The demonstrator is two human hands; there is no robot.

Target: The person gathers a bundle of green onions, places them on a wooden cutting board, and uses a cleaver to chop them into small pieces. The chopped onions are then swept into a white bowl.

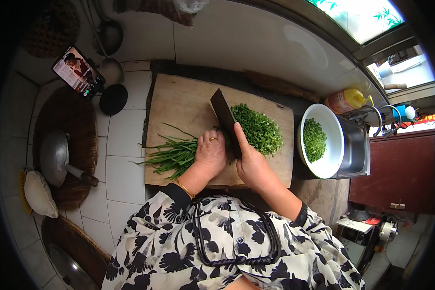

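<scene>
My left hand (211, 154) presses down on a bunch of long green chives (176, 152), its fingers curled over their right-hand end. The leafy tips fan out leftward past the edge of the wooden cutting board (183, 96). In my right hand (253, 165) is a cleaver (225, 119), its dark blade standing on edge just right of my left fingers, with my index finger laid along it. A heap of chopped chives (259, 132) lies on the board to the right of the blade. The cleaver's handle is hidden inside my grip.
Right of the board, a white basin (338, 139) holds chopped greens (314, 140) beside a steel sink (356, 152) with taps. A yellow jug (348, 101) stands behind it. At left are a phone on a stand (78, 72), a wok lid or pan (54, 159) and hanging ladles (110, 36).
</scene>
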